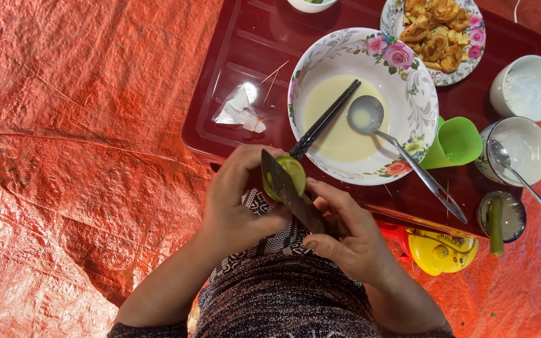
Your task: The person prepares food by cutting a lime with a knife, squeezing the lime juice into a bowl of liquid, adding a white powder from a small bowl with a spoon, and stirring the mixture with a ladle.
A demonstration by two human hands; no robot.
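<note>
My left hand [236,200] holds a small green lime [294,173] at the near edge of the dark red tray [220,94]. A dark knife blade [286,188] cuts down into the lime, its handle gripped in my right hand [349,235]. Just beyond the lime stands a large flowered bowl [414,100] with pale yellow liquid, black chopsticks [324,120] and a metal spoon [370,119] resting in it.
On the tray lie a crumpled clear wrapper [239,111], a plate of fried pieces [436,31], a green cup [455,143] tipped on its side, white bowls [527,87] and a small dish with a green stalk [499,219]. A yellow toy [436,250] sits under the tray's corner. Orange tarp [76,125] covers the floor.
</note>
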